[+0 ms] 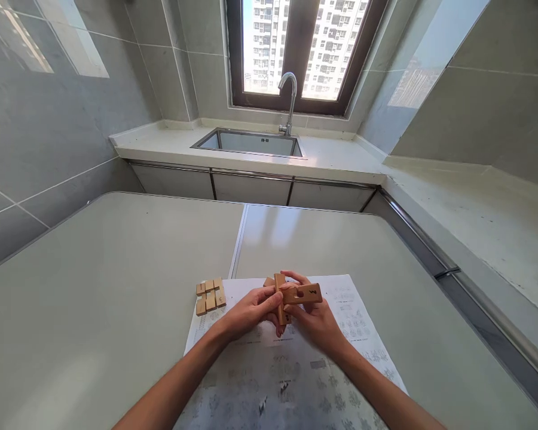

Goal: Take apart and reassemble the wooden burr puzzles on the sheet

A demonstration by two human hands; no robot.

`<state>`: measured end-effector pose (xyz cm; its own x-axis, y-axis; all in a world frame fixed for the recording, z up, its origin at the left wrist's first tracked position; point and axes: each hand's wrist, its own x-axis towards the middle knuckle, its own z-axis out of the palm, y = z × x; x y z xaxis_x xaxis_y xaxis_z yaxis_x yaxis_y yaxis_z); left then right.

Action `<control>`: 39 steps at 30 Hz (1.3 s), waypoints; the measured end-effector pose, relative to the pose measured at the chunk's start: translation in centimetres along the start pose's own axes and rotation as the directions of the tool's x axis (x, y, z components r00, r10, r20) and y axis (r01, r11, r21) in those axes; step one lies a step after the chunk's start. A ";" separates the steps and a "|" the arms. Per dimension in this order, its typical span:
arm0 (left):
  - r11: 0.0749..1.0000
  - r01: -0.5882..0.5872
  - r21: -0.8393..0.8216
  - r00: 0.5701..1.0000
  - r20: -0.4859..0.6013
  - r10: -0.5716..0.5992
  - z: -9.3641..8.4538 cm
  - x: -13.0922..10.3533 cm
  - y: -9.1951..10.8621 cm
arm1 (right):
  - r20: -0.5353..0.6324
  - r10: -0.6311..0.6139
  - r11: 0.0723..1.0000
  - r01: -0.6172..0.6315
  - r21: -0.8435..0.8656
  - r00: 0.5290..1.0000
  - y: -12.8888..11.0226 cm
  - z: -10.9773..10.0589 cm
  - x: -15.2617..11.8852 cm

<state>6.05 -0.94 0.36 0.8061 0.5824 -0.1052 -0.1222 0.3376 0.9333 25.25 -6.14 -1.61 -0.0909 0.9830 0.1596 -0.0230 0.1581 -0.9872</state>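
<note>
Both of my hands grip wooden puzzle pieces above a printed sheet. My left hand (253, 307) pinches an upright wooden puzzle piece (281, 313) between thumb and fingers. Crossing it is a second wooden block (311, 293), notched and marked with a dark figure, which juts out to the right. My right hand (318, 319) closes round this block from below and behind, its thumb near the crossing. Part of another wooden piece shows behind my left fingers. How the pieces fit together is partly hidden by my fingers.
Several small wooden blocks (210, 296) lie grouped left of my hands, at the corner of the printed paper sheet (287, 382). All rest on a pale table (116, 286) with a seam. Beyond it stand a counter with a sink (251, 143), a faucet (291, 95) and a window.
</note>
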 end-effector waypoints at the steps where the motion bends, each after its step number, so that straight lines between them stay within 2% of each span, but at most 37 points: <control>1: 1.000 0.003 -0.007 1.000 0.008 -0.003 0.0 0.0 0.0 | 0.014 0.008 1.000 -0.008 0.013 1.000 0.1 -0.1 0.0; 5: 1.000 0.029 0.003 1.000 0.010 -0.029 0.2 -0.4 0.6 | 0.074 0.030 0.999 -0.032 0.026 0.997 0.4 -0.4 0.0; 9: 0.998 0.059 0.007 0.998 0.001 -0.059 0.2 -0.7 0.9 | 0.082 0.010 1.000 -0.010 -0.001 0.997 0.4 -0.6 0.1; 15: 0.997 0.032 -0.064 0.999 0.009 -0.032 0.3 -0.1 0.0 | 0.028 -0.013 1.000 0.013 -0.008 1.000 0.0 -0.4 0.1; 19: 0.993 -0.001 -0.118 0.997 -0.080 -0.008 0.0 0.1 -0.1 | -0.070 -0.010 1.000 0.009 -0.021 0.998 -0.9 -0.8 0.3; 23: 0.999 -0.039 0.020 0.981 -0.189 0.042 0.0 0.0 0.5 | -0.175 0.033 0.999 -0.036 -0.015 0.984 -1.2 -1.4 0.7; 26: 0.975 -0.043 0.216 0.961 -0.257 0.099 0.4 -0.1 0.7 | -0.210 0.088 0.995 -0.097 -0.037 0.974 -0.7 -1.5 0.9; 28: 0.912 -0.027 0.410 0.939 -0.303 0.164 0.6 -0.2 0.6 | -0.246 0.100 0.987 -0.127 -0.098 0.964 -0.4 -1.5 1.1; 31: 0.766 0.007 0.643 0.925 -0.295 0.239 0.7 -0.3 0.2 | -0.284 0.078 0.972 -0.136 -0.192 0.956 -0.2 -1.6 1.2; 35: 0.548 -0.006 0.836 0.930 -0.197 0.311 0.6 -0.5 -0.1 | -0.283 0.036 0.949 -0.122 -0.291 0.958 -0.3 -1.8 1.2; 39: 0.338 -0.095 0.936 0.928 -0.040 0.371 0.4 -0.6 -0.5 | -0.261 0.033 0.912 -0.136 -0.387 0.965 0.0 -1.7 1.1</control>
<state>5.89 -1.73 0.11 0.6798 0.6948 0.2348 0.4239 -0.6335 0.6473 26.90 -4.90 -1.41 0.1715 0.9779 0.1195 0.3767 0.0470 -0.9251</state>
